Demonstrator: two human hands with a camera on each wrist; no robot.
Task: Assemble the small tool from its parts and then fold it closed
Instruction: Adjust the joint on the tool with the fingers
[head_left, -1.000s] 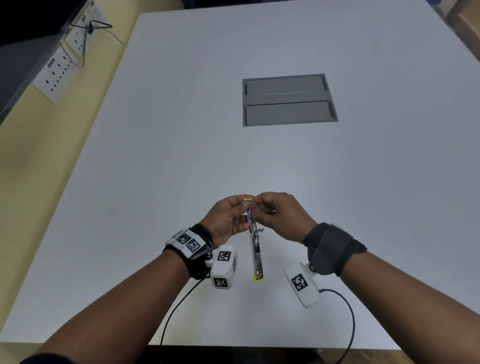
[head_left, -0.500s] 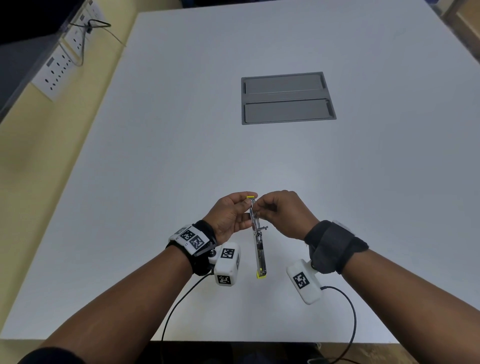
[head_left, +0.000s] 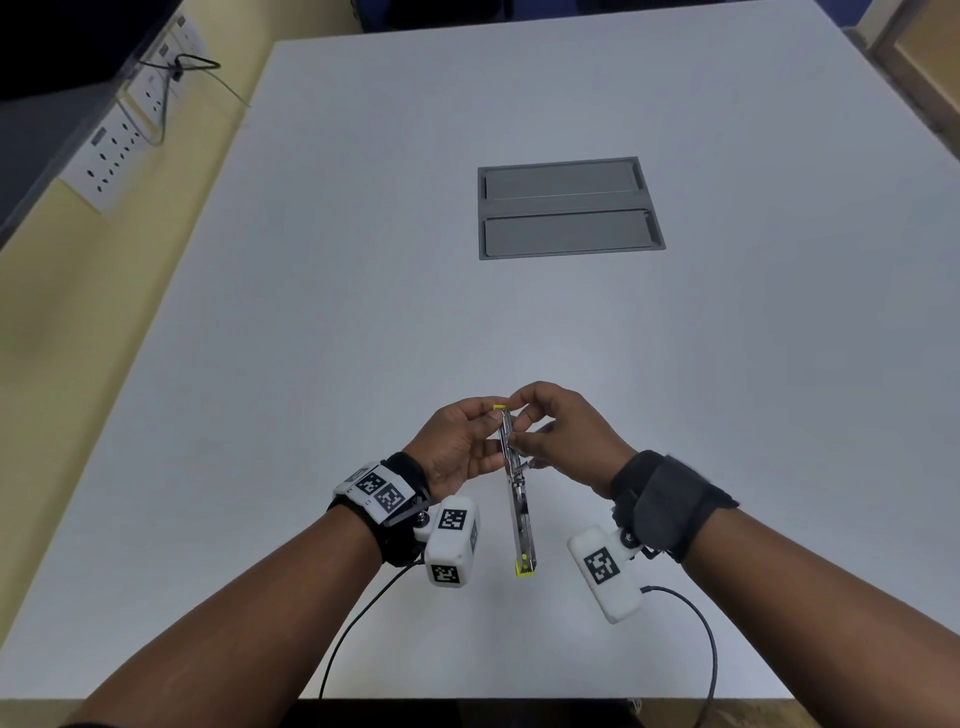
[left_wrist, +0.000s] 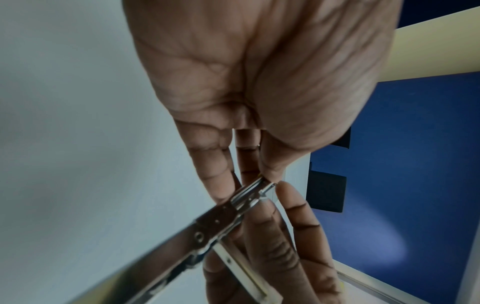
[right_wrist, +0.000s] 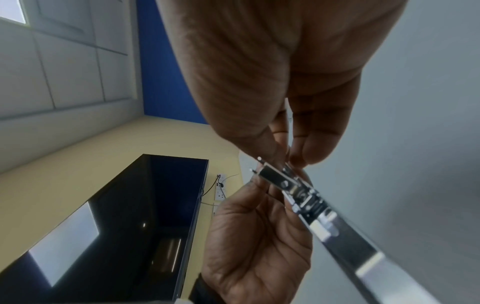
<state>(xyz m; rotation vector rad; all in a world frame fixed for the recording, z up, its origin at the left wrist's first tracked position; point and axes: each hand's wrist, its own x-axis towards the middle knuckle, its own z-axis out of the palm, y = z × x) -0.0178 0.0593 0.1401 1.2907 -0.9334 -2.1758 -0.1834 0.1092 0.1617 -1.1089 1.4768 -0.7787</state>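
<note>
A thin metal folding tool with yellow end caps hangs upright over the near part of the white table. My left hand pinches its upper half from the left, thumb near the top yellow cap. My right hand pinches the same upper part from the right, fingertips on the metal strip. In the left wrist view the tool shows two metal arms spread from a pivot, with fingers of both hands on it. In the right wrist view the tool shows small pins at its end.
A grey recessed cable hatch sits in the table's middle, far from my hands. Wall sockets with a plugged cable line the left wall. Camera cables trail off the near table edge.
Both hands stay on the tool's upper end. The right hand's fingers have shifted slightly down along the strip, and the tool's lower end has swung a little to the right.
</note>
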